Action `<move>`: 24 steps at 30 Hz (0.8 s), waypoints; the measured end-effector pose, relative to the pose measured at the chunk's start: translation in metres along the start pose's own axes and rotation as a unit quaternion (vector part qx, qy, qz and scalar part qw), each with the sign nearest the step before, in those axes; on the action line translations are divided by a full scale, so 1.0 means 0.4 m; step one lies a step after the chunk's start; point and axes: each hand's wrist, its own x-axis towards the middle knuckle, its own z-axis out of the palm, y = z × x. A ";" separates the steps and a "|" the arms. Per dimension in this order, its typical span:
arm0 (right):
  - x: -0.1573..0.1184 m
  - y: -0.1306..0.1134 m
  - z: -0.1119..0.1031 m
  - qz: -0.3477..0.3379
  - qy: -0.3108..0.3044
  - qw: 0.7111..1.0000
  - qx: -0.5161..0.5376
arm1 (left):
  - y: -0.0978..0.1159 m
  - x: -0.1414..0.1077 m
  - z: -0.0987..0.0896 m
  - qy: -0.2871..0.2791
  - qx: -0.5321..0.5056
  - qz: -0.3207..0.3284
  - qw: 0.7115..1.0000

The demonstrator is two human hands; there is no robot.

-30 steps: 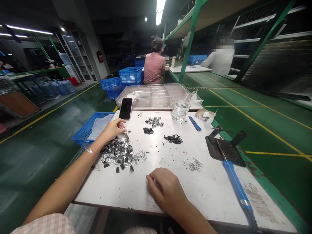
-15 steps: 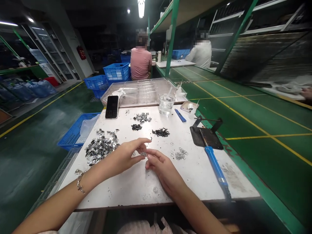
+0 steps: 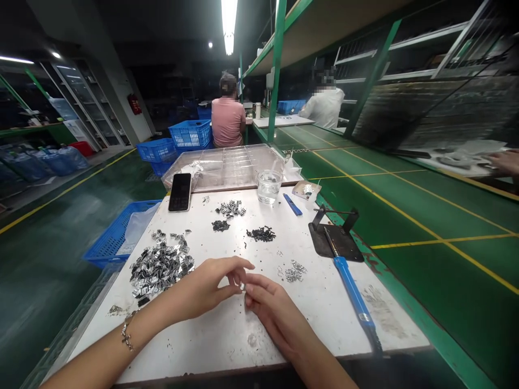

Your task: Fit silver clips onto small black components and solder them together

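Observation:
Over the middle of the white table (image 3: 211,346), my left hand (image 3: 217,283) and my right hand (image 3: 270,302) meet at the fingertips. A small silvery metal piece (image 3: 242,286) shows between them, pinched by both hands. Left of my left hand lies a large heap of silver metal pieces (image 3: 162,265). Beyond my hands are a smaller silver pile (image 3: 231,208) and two piles of black parts, one (image 3: 220,226) left of the other (image 3: 261,234). Thin metal bits (image 3: 295,272) lie right of my fingers.
A soldering iron (image 3: 352,289) rests on a black stand (image 3: 334,240) at right. Farther back are a phone (image 3: 180,192), a cup of clear liquid (image 3: 268,188), a blue tool (image 3: 292,205) and a clear divided tray (image 3: 227,162). Two people sit beyond; blue crates stand at left.
The view has tilted up slightly, so the table and hands appear lower. Both hands stay together around the small metal piece, with only slight finger movement.

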 end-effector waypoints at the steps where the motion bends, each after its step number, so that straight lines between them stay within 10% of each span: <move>1: -0.006 -0.003 0.000 0.004 -0.009 1.000 -0.009 | 0.003 -0.001 -0.001 -0.020 -0.005 0.004 1.000; 9: -0.032 0.019 -0.006 0.011 -0.069 0.985 -0.155 | 0.024 0.020 -0.042 -0.137 -0.015 0.020 0.990; 14: -0.037 0.038 -0.016 -0.004 -0.005 0.982 -0.187 | -0.097 0.080 -0.111 0.052 0.148 -0.064 0.986; 24: -0.043 0.042 -0.021 -0.037 0.005 0.988 -0.147 | -0.270 0.160 -0.131 0.084 0.280 -0.094 0.952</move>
